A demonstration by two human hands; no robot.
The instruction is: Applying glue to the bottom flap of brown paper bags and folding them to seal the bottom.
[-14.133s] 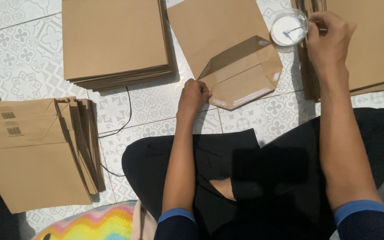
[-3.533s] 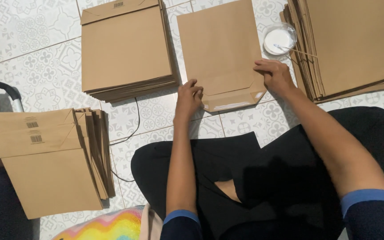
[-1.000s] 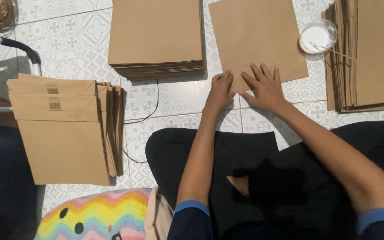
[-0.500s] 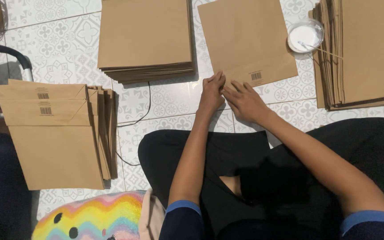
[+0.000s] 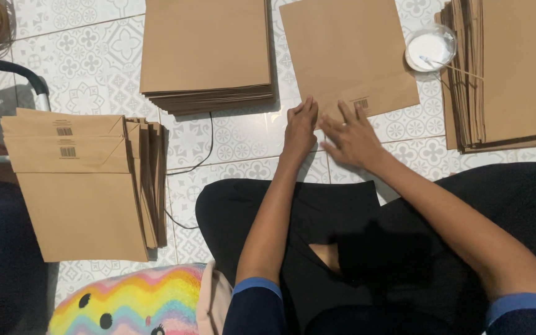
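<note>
the floor (image 5: pixel 94 68) is white tile with a grey floral pattern, and the person sits on it cross-legged in black trousers. a flat brown paper bag (image 5: pixel 348 59) lies on the tiles just ahead of the knees, its folded bottom edge nearest the person. the left hand (image 5: pixel 300 126) rests at that near edge with fingers held together and flat, gripping nothing. the right hand (image 5: pixel 350 135) lies just beside it, fingers spread apart and pressed on the bag's lower strip, also clamped on nothing.

to the left of the bag sits a neat stack of flat brown sheets (image 5: pixel 207 53). a thin black cable (image 5: pixel 201 162) runs out from under that stack across the tiles. further left, a pile of finished bags (image 5: pixel 85 186) lies fanned on its side. at the right edge is another thick stack of brown paper (image 5: pixel 510 71), and touching its left side a small clear dish of white paste (image 5: pixel 429 48) with a thin stick (image 5: pixel 451 67) resting in it. a rainbow-striped cushion (image 5: pixel 131 304), as far as the cropped view allows, shows at the bottom.
</note>
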